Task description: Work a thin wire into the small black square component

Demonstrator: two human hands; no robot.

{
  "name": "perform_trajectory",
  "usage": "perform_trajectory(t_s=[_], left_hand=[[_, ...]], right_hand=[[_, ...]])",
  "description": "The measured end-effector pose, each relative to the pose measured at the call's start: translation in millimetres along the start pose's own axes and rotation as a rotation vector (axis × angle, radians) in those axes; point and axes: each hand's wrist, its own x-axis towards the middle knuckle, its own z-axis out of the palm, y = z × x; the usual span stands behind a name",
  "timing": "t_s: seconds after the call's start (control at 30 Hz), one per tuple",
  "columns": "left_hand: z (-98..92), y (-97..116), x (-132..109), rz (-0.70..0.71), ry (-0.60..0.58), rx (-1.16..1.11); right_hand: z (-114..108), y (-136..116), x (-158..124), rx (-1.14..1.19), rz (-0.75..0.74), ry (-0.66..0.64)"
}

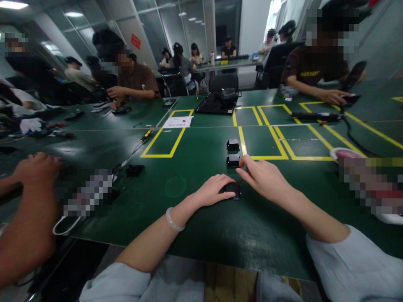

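Observation:
My left hand [216, 189], with a pale bracelet [174, 219] on the wrist, grips a small flat black part [235, 192] against the green table. Its thumb is at the near side and the fingers lie over the top. My right hand [266, 178] is just to the right, its thumb and fingertips pinched together. A thin dark line runs from this pinch towards the black part; what it is I cannot make out. Past the pinch sits a small black block [233, 161], and a similar block [233, 145] stands behind it.
Yellow tape [267, 157] marks rectangles on the green table [201, 235]. To the left are a screwdriver [145, 136], a small black piece [135, 169], a white paper [178, 121] and another person's arm [34, 201]. A black tray [215, 103] lies ahead; a blurred-out object [365, 180] is right.

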Motion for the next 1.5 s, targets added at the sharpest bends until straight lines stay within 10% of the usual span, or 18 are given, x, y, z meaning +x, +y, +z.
perform_trajectory(t_s=[1.5], left_hand=[[-1.2,1.3,-0.8,0.015,0.002,-0.023]], right_hand=[[0.1,0.7,-0.1,-0.015,0.011,-0.032]])
